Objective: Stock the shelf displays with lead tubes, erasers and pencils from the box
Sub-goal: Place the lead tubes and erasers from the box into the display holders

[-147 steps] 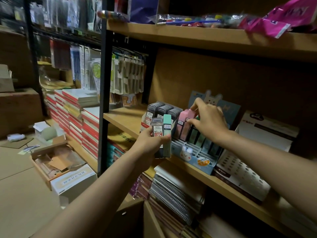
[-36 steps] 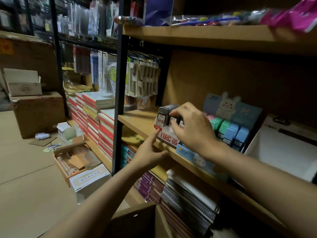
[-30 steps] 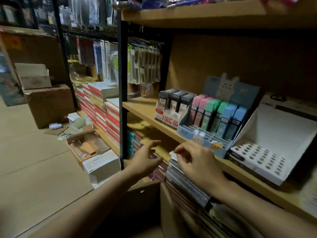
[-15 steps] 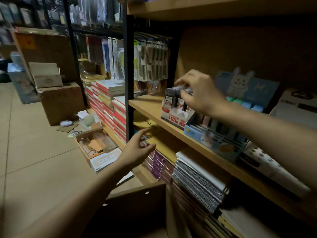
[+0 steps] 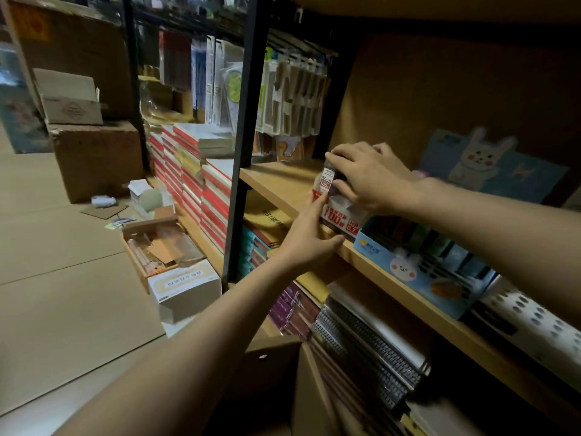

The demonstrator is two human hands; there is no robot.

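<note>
On shelf: lead tube display between left hand, right hand.

Wooden shelf runs from centre toward 4 o'clock. On its front edge stands the lead tube display, with the bunny display just beside it at 4 o'clock and a perforated tray further along the same line. Right hand lies over the top of the lead tube display; left hand touches its lower corner from 7 o'clock. Spiral notebooks lie below the shelf. Open carton sits on the floor at 9 o'clock, stacked books behind it.
</note>
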